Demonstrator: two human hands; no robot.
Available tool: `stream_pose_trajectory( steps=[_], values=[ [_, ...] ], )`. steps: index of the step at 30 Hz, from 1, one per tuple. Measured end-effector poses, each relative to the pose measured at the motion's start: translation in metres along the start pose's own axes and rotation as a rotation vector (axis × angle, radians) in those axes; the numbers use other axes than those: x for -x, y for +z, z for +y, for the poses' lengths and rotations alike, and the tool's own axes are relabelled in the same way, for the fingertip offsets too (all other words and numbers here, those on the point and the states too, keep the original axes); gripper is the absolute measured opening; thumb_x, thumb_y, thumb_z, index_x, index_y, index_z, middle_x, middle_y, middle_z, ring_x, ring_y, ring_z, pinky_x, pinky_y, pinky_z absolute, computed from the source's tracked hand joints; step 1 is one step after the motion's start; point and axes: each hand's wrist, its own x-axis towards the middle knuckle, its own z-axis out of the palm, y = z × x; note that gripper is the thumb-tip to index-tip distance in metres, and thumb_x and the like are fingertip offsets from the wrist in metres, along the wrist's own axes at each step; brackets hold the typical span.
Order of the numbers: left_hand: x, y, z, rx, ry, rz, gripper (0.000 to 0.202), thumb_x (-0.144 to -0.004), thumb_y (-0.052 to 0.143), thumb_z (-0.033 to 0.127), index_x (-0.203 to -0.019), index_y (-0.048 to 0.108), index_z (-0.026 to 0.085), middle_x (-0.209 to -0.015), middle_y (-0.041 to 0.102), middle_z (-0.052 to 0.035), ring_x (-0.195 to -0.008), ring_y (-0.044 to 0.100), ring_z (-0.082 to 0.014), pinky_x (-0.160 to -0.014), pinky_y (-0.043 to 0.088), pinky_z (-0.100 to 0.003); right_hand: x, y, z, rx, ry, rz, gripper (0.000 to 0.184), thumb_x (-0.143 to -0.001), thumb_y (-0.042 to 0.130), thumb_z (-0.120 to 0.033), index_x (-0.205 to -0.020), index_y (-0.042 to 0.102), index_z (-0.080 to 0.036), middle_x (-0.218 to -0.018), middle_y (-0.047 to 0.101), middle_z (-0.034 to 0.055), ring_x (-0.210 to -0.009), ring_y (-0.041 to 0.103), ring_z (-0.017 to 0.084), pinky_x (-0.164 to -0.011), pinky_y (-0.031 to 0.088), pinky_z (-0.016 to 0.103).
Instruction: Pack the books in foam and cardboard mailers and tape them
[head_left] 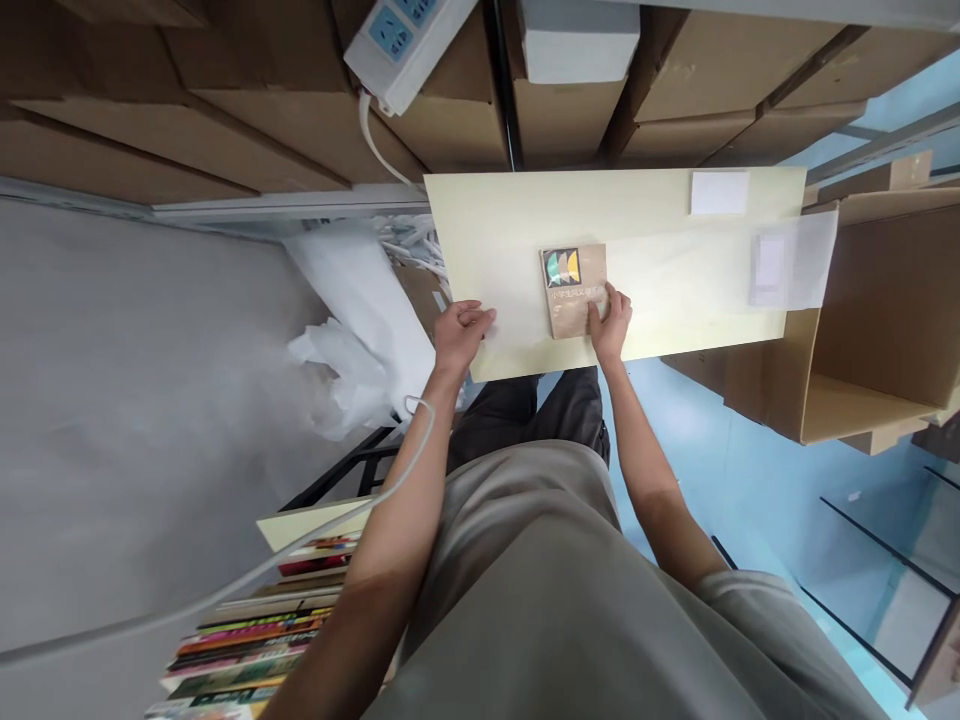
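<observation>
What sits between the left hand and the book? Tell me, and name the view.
Only a stretch of pale tabletop lies between the left hand and the book; the head view shows it.

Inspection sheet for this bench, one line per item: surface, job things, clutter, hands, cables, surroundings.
Surface: pale cream rectangular board.
Job's things: tan paperback book with multicoloured cover picture, lying on the board.
Clutter: small white rectangular card near the far edge; translucent plastic sheet overhanging the right edge.
Hands: right hand touches the book, thumb on cover; left hand at the board's left edge, nothing seen held.
Cables: thin greyish-white cable crosses the left forearm; white plastic power strip has its own lead.
Surroundings: open brown cardboard box at right; multicoloured book stack lower left.
</observation>
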Motion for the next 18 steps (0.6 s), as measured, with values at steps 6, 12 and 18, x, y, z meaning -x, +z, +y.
stream_pose_trajectory(
  steps=[6, 12, 18],
  values=[
    [0.024, 0.054, 0.034, 0.057, 0.122, -0.261, 0.039, -0.079, 0.094, 0.043, -0.104, 0.079, 0.017, -0.097, 0.083, -0.0079, -0.093, 0.080, -0.0249, -0.079, 0.062, -0.033, -0.013, -0.012, 0.016, -0.138, -0.010, -0.110, 0.063, -0.114, 0.054, -0.050, -0.165, 0.060, -0.015, -0.155, 0.065, 0.0253, -0.141, 0.066, 0.035, -0.123, 0.058, 0.053],
    [0.026, 0.154, 0.048, -0.163, 0.163, -0.332, 0.015, -0.088, 0.082, 0.033, -0.095, 0.080, 0.020, -0.097, 0.085, -0.0071, -0.096, 0.080, -0.0258, -0.095, 0.063, -0.038, -0.022, -0.042, 0.035, -0.418, 0.037, -0.321, 0.075, -0.112, 0.055, -0.070, -0.168, 0.059, -0.020, -0.144, 0.077, 0.0196, -0.123, 0.077, 0.029, -0.110, 0.067, 0.048],
    [0.017, 0.204, 0.037, -0.405, 0.123, -0.202, 0.012, -0.093, 0.072, 0.026, -0.097, 0.082, 0.021, -0.104, 0.086, -0.0080, -0.101, 0.080, -0.0265, -0.096, 0.060, -0.037, -0.025, -0.062, 0.030, -0.229, -0.143, -0.503, 0.066, -0.109, 0.062, -0.037, -0.174, 0.057, -0.028, -0.155, 0.067, 0.0168, -0.124, 0.077, 0.028, -0.108, 0.069, 0.045]
  ],
)
